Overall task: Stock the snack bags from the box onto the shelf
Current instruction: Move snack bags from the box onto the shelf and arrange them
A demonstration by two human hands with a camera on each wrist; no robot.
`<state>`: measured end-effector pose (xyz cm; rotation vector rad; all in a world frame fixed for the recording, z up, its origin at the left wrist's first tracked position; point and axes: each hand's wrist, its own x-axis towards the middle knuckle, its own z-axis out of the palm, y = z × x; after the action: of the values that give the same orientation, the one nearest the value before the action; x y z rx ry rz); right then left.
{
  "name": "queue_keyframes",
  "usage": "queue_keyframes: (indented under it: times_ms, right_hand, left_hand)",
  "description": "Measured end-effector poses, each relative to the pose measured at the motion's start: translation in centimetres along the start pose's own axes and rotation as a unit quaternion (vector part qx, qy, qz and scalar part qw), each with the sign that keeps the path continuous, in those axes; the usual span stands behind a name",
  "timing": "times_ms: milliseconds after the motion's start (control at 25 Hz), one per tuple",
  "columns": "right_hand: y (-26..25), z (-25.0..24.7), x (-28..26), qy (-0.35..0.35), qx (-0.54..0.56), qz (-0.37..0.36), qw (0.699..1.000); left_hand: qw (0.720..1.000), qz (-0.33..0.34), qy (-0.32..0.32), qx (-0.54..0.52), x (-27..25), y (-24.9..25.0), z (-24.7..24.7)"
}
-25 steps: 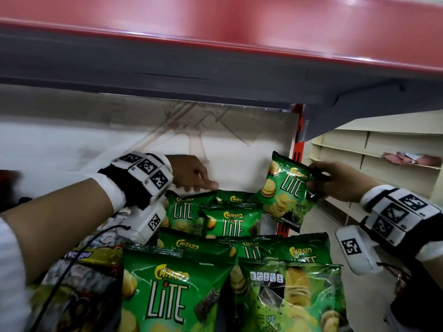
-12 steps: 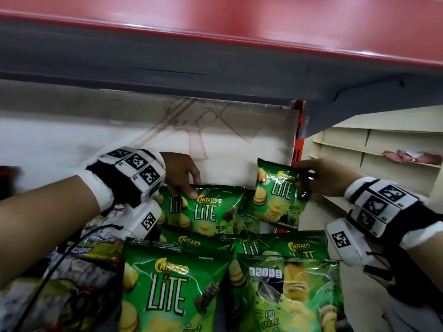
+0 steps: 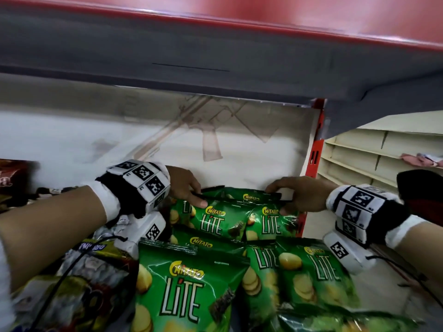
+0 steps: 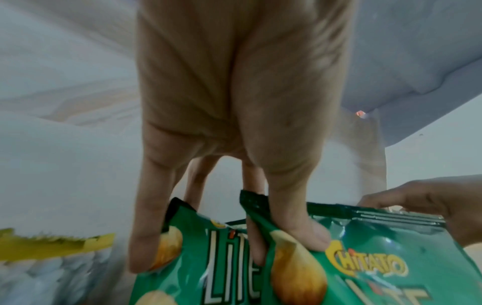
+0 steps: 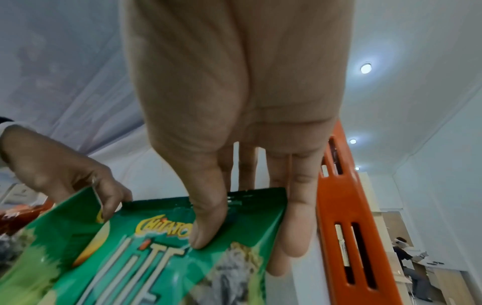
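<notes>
Hands: left hand (image 3: 183,185) pinches the top edge of the middle green Chitato Lite bag (image 3: 215,220), thumb on the front and fingers behind. Right hand (image 3: 297,194) pinches the top of the right Chitato Lite bag (image 3: 272,222) the same way, as the right wrist view shows.
Where the bags are: both held bags stand side by side in the middle of the head view, at the back of the shelf (image 3: 72,149), close to the white back wall. The right bag sits just beside the orange shelf post (image 3: 315,159).
What could go wrong: these bags are puffy and slippery, so I think they may tip forward or slide down when the hands let go. The right bag is at the end of the row and could fall off the side past the post.
In the way: more front Chitato Lite bags (image 3: 187,286) fill the lower middle of the frame, so the arms must reach over them and could knock them down.
Other things: a yellow and grey snack bag (image 3: 79,279) lies at lower left, and a dark red bag (image 3: 10,176) at the left edge. Cream shelves (image 3: 374,154) stand at the right.
Box: not seen in any view.
</notes>
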<state>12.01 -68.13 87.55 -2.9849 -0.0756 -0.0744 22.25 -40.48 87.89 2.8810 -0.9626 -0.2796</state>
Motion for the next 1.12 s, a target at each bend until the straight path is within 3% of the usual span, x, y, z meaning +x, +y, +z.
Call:
queue_keyframes:
  times_ms: [200,320,600,840,1000,1120]
  right_hand:
    - [-0.4,1.1,1.5,-0.03,-0.077,-0.007,0.997]
    - [-0.1,1.6,1.6,-0.005,-0.093,-0.004,0.996]
    - [0.6,2.1,0.8,0.07,-0.038,0.012,0.997]
    - [0.8,1.6,0.2,0.066,-0.023,0.034,0.997]
    - [0.3,1.7,0.3,0.071,0.029,0.035,0.996]
    - [0.0,1.6,0.6,0.068,0.045,0.029,0.996]
  left_hand:
    - [1.0,-0.019,0.011,0.006,0.3,-0.4,-0.6]
    - [1.0,-0.023,0.014,-0.005,0.2,0.0,-0.6]
    - [0.999,-0.027,0.016,0.016,0.7,1.6,-0.4]
    - [0.999,-0.034,0.019,-0.029,0.6,0.6,-0.6]
    - [0.99,-0.061,0.024,-0.126,0.5,1.2,0.4]
    - [0.997,-0.066,0.005,-0.034,-0.2,2.0,-0.1]
